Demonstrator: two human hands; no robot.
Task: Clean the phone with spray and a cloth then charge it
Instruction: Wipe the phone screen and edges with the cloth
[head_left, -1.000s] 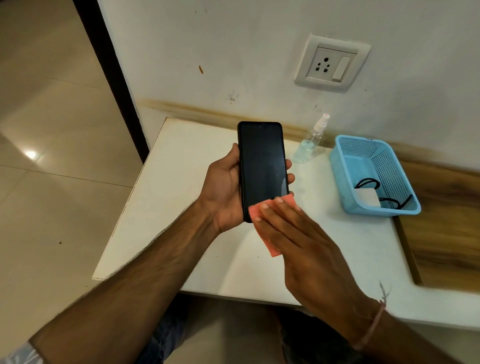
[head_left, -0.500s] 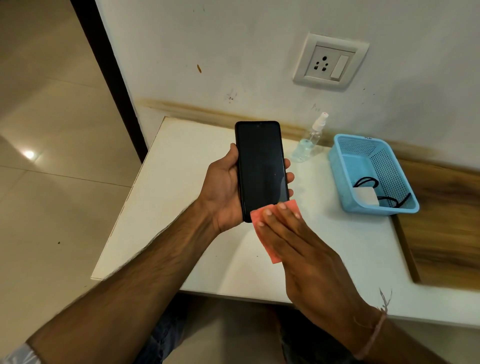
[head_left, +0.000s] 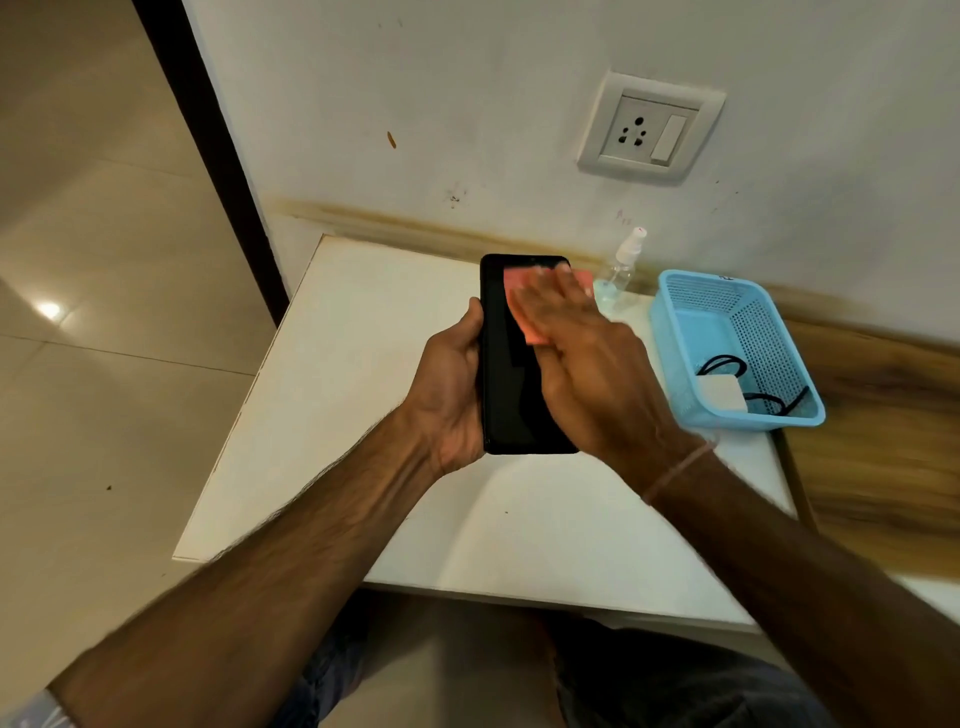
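Wiping step, mid-stroke. Left hand (head_left: 449, 395) grasps the black glass-fronted phone (head_left: 506, 395) by its long edges, screen up, held above the white laminate table (head_left: 363, 364). Right hand (head_left: 587, 358), motion-blurred, lies flat with straight fingers and presses the small salmon-pink cloth (head_left: 519, 291) onto the screen's top end. The clear plastic spray bottle (head_left: 621, 270) stands by the wall, just beside the pale blue perforated plastic basket (head_left: 675, 332).

The spraying looks done, with the wipe under way. The next move calls for covering the lower screen, then setting the cloth down. The white charger (head_left: 719, 393) with its black cable (head_left: 722, 366) waits in the basket. The white wall socket (head_left: 649, 130) is above.
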